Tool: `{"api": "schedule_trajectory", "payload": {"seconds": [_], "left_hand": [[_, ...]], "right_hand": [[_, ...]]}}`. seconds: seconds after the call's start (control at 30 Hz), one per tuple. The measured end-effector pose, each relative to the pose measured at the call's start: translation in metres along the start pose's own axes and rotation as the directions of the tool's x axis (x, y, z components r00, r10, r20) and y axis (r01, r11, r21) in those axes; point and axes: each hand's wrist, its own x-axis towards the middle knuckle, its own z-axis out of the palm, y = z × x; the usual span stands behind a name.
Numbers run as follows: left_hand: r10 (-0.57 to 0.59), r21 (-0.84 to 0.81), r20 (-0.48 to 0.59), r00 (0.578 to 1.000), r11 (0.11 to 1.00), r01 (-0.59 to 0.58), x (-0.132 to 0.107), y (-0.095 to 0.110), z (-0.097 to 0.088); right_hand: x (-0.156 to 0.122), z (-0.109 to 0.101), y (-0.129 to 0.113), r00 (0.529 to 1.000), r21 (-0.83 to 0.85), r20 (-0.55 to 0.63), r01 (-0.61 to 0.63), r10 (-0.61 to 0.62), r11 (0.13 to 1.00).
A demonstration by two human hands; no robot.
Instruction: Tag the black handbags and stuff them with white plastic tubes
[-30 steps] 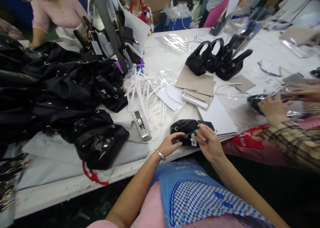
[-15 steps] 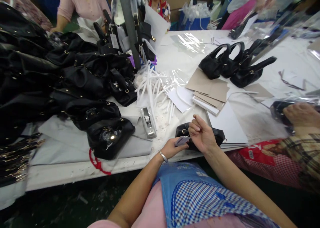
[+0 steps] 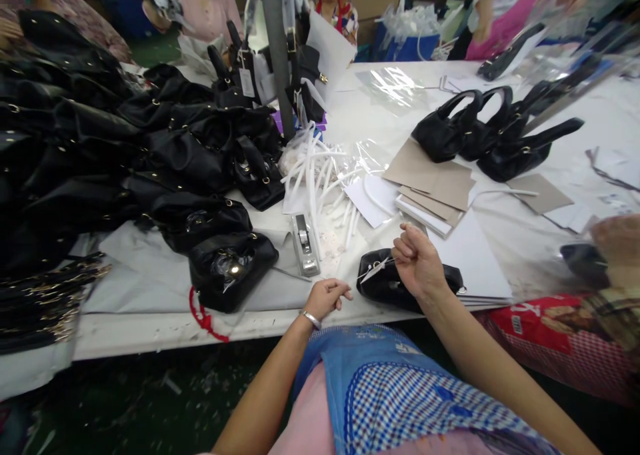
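A small black handbag [image 3: 400, 294] with gold rings lies on the table right in front of me. Over its left end hangs a white hang tag [image 3: 374, 270] on a thin string. My right hand [image 3: 419, 258] is closed above the bag, fingers pinched on the tag's string. Left of the bag is my left hand [image 3: 327, 298], its fingers curled and pinched together; what they hold, if anything, is too small to make out. A silver tape dispenser [image 3: 305, 245] sits just beyond my left hand.
Black bags [image 3: 170, 142] pile up on the left, with straps [image 3: 55, 295] at the edge. White tubes [image 3: 317, 182], cardboard sheets [image 3: 430, 182] and finished-looking handbags [image 3: 445, 132] lie ahead. A metal post [image 3: 276, 55] rises mid-table. A co-worker's hand [image 3: 617, 242] is at right.
My left hand has let go of the tag and drawn back left, away from the bag. The tag now hangs over the bag from the string at my right hand.
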Motion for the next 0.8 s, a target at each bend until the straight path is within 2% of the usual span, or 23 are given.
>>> {"api": "schedule_trajectory", "payload": {"seconds": [0.07,0.13,0.17,0.23,0.33,0.37,0.47,0.53,0.57,0.6,0.67,0.73,0.8], "left_hand": [[0.009,-0.006,-0.133,0.991,1.000,-0.010,0.003,-0.001,-0.006],[0.006,-0.022,-0.287,0.958,1.000,-0.013,0.007,-0.002,-0.011],[0.009,-0.012,-0.341,0.940,1.000,-0.014,0.010,-0.002,-0.014],[0.045,0.072,-0.384,0.922,0.997,-0.019,0.014,0.000,-0.018],[0.158,0.368,-0.328,0.931,0.929,-0.028,0.014,0.005,-0.023],[0.207,0.500,-0.303,0.930,0.866,-0.030,0.013,0.007,-0.024],[0.384,0.812,-0.228,0.895,0.582,-0.042,0.006,0.014,-0.020],[0.477,0.882,-0.159,0.864,0.463,-0.093,0.004,0.018,-0.009],[0.501,0.880,-0.112,0.858,0.451,-0.149,0.006,0.019,-0.001],[0.506,0.855,-0.062,0.860,0.471,-0.216,0.009,0.020,0.007],[0.483,0.746,0.018,0.875,0.577,-0.334,0.021,0.021,0.026],[0.441,0.620,0.049,0.896,0.690,-0.374,0.037,0.020,0.043],[0.415,0.558,0.052,0.908,0.742,-0.371,0.052,0.018,0.056]], "right_hand": [[-0.002,-0.003,-0.003,1.000,-0.029,-0.015,0.014,-0.014,0.999],[-0.006,-0.005,-0.006,0.999,-0.068,-0.028,0.031,-0.033,0.997],[-0.009,-0.006,-0.008,0.999,-0.087,-0.031,0.041,-0.044,0.995],[-0.017,-0.008,-0.011,0.997,-0.140,-0.027,0.062,-0.067,0.988],[-0.034,-0.016,-0.014,0.993,-0.299,-0.028,0.098,-0.111,0.949],[-0.041,-0.021,-0.015,0.991,-0.378,-0.038,0.107,-0.131,0.920],[-0.062,-0.039,-0.016,0.983,-0.637,-0.056,0.101,-0.176,0.764],[-0.074,-0.051,-0.013,0.980,-0.765,-0.043,0.092,-0.194,0.637],[-0.078,-0.057,-0.011,0.979,-0.808,-0.033,0.092,-0.201,0.583],[-0.082,-0.061,-0.007,0.977,-0.838,-0.025,0.095,-0.211,0.537],[-0.087,-0.067,0.000,0.970,-0.875,-0.014,0.104,-0.241,0.473],[-0.088,-0.070,0.008,0.964,-0.897,0.002,0.119,-0.266,0.426],[-0.086,-0.069,0.015,0.956,-0.915,0.035,0.147,-0.290,0.375]]}}
